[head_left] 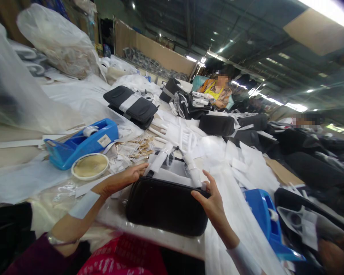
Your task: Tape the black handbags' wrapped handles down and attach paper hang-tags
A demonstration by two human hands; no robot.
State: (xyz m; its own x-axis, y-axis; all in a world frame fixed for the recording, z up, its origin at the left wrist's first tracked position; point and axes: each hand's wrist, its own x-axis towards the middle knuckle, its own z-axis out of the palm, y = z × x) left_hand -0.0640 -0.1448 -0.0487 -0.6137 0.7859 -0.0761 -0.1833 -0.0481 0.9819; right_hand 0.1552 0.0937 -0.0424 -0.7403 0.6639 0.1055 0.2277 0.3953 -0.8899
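Observation:
A black handbag (167,206) lies in front of me, its two handles (192,168) wrapped in white sheet and plastic. White paper shows between the handles, at the bag's top. My left hand (129,175) is at the bag's upper left corner, fingers stretched out toward the base of the left handle; it grips nothing that I can see. At the upper right corner, my right hand (213,196) has its thumb on the bag's front and some fingers curled behind the edge, with the index finger raised.
To the left stand a blue tape dispenser (84,143) and a round white-rimmed dish (90,166), beside a heap of string tags (132,149). Another blue dispenser (263,214) is at right. Wrapped black bags (130,105) lie farther back. A person (215,91) sits across the table.

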